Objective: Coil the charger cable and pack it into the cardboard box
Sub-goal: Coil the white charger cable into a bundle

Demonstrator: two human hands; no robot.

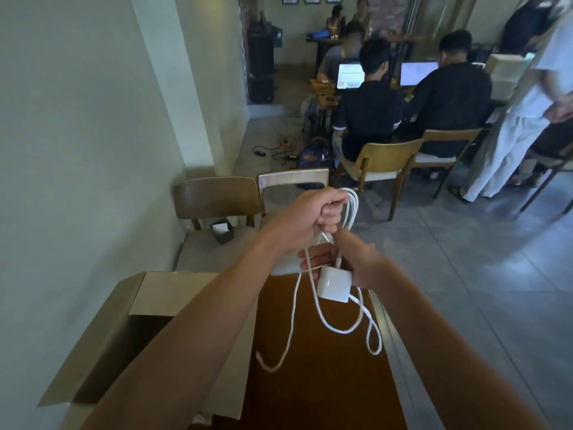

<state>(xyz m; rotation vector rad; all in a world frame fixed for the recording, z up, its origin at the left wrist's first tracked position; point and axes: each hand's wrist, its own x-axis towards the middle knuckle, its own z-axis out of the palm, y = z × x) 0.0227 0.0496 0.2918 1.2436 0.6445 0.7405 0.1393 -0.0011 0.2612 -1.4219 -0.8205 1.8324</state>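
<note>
Pale walls close in on my left side, and grey floor tiles (465, 274) run out to my right, where people sit at laptops (350, 75) with their backs to me. Below my arms is a dark wooden surface (325, 383). On its left part stands the cardboard box (102, 352), flaps (173, 293) spread open, its inside dark; my left forearm crosses over it. Beyond the surface stand two wooden chairs (217, 197), one with a small dark holder (221, 230) on its seat.

My left hand (310, 218) is raised above the surface, fingers curled tight around the gathered top of the white charger cable (350, 209). My right hand (347, 259) sits just under it, fingers closed on the strands and on the white power brick (333, 282), which tilts against my palm. From both hands the cable hangs in loose loops over the surface, one long loop low to the left, another to the right; none of it is in the box.
</note>
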